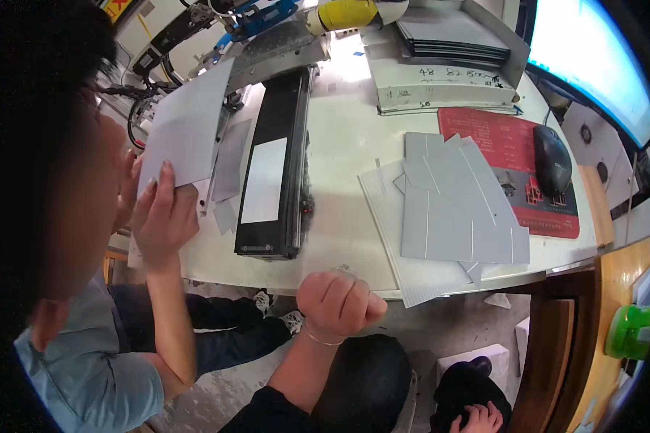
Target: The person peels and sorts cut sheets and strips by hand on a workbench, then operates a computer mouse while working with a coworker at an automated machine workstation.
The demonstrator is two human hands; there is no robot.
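My left hand (339,303), with a thin bracelet at the wrist, is curled into a fist at the table's front edge; nothing shows in it. Low at the bottom edge, my right hand (478,418) lies with fingers apart on black trousers, partly cut off by the frame. Nearest my left fist are a black metal fixture (271,238) with a pale rectangular plate (264,180) on it, and a loose pile of grey sheets (448,209) with thin white lines. A co-worker's hand (165,216) at left holds up a grey sheet (184,130).
A red mouse pad (498,151) with a black mouse (552,160) lies at right below a lit monitor (599,58). Behind stands a tray (448,94) of stacked sheets. A green plastic container (632,332) is at far right. Machinery (260,54) spans the back left.
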